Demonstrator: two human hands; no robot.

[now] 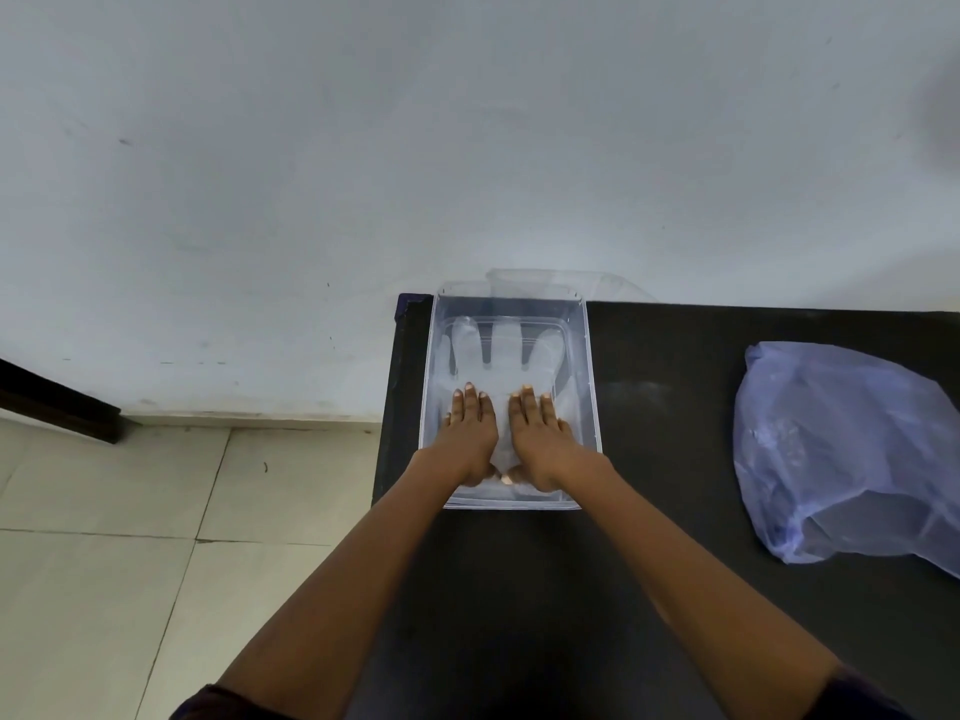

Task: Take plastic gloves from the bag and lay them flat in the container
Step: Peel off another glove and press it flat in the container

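A clear plastic container [589, 366] stands at the far left end of the black table. Inside it lies a see-through plastic glove [506, 348], spread flat with its fingers pointing away from me. My left hand [469, 433] and my right hand [540, 433] lie side by side, palms down with straight fingers, and press on the glove's palm and cuff. A crumpled pale blue plastic bag [841, 449] lies on the table to the right, apart from both hands. What is inside the bag cannot be seen.
The black table [675, 511] ends just left of the container, with a tiled floor [130, 537] below. A white wall [467, 148] rises right behind the table. A clear lid [597, 283] leans behind the container against the wall.
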